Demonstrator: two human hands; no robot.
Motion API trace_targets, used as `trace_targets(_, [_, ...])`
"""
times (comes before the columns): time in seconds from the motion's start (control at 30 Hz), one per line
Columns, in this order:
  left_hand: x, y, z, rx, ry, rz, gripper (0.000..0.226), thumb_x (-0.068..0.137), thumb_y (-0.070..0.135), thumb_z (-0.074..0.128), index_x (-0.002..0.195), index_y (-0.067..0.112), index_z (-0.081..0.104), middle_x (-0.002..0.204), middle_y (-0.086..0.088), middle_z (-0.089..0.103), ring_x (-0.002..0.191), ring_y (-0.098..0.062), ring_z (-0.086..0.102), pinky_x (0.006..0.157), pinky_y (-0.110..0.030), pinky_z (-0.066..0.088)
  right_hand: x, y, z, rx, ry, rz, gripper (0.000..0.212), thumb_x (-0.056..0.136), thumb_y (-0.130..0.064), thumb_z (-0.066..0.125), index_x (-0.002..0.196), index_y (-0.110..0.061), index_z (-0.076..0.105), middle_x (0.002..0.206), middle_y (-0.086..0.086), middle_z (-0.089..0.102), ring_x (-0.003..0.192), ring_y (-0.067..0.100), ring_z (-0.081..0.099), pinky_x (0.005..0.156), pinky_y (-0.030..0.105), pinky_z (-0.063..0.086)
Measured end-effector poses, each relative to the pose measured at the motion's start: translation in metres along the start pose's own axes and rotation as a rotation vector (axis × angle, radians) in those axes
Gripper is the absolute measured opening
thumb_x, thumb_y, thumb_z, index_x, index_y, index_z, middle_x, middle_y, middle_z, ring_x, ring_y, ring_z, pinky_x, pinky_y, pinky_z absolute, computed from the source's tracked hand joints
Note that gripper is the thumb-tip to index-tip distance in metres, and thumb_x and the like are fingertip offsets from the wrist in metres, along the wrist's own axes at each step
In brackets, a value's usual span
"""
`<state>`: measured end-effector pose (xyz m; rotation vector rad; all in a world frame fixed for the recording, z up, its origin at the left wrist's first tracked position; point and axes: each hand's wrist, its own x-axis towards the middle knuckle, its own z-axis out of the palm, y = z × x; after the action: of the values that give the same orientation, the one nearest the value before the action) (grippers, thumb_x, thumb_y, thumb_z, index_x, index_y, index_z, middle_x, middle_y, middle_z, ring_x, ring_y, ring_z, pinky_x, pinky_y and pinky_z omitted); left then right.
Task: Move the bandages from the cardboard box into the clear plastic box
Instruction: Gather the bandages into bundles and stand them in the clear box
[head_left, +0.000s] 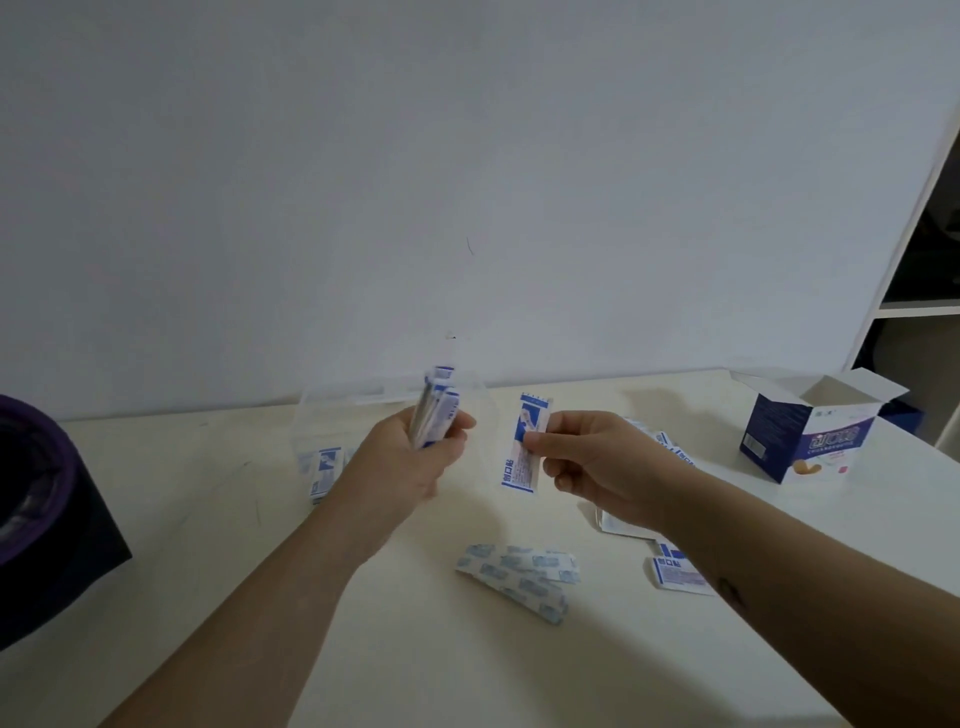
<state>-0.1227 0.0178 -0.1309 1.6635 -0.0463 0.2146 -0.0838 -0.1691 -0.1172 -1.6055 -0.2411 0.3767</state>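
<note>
Two bare forearms reach in from the bottom edge over a white table (218, 597). A couple of loose bandages (519, 577) lie face down between them, and a few more (675, 571) sit under the right arm. The left hand (415, 457) is curled round a stack of bandages (435, 408), held upright. The right hand (597, 462) pinches a single bandage (524, 441) just beside it, not touching. The clear plastic box (311, 421) is right behind the left hand with some bandages inside. The cardboard box (810, 436) stands open, far right.
</note>
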Motion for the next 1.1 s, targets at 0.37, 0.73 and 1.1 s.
trace_targets(0.37, [-0.015,-0.001,0.025,-0.583,-0.228,-0.431,0.026,0.074,0.039,0.065,0.081,0.015,0.064,0.06,-0.001,0.049,0.05,-0.01,0.043,0.04,-0.019,0.035,-0.011,0.001,0.039,-0.484,0.174,-0.327,0.018,0.077,-0.025,0.075,0.079,-0.017,0.059,0.067,-0.005,0.065,0.054,-0.002,0.053,0.058,0.019,0.043])
trace_targets(0.73, [-0.024,-0.005,0.041,-0.577,-0.31,-0.502,0.019,0.094,0.019,0.048,0.09,0.007,0.063,0.073,-0.006,0.063,0.06,-0.017,0.063,0.05,-0.024,0.051,-0.019,0.005,0.023,-1.247,-0.191,-0.531,0.132,0.058,-0.053,0.082,0.144,-0.04,-0.017,0.15,-0.012,0.009,0.136,0.011,0.02,0.109,0.033,0.033])
trace_targets(1.1, [-0.028,0.0,0.041,-0.406,-0.331,-0.362,0.013,0.092,0.005,0.047,0.092,0.01,0.059,0.07,-0.001,0.053,0.058,-0.011,0.043,0.054,-0.023,0.038,-0.017,0.003,0.018,-1.137,-0.161,-0.558,0.089,0.059,-0.049,0.082,0.132,-0.04,0.034,0.139,-0.017,0.014,0.119,0.012,0.045,0.092,0.028,0.049])
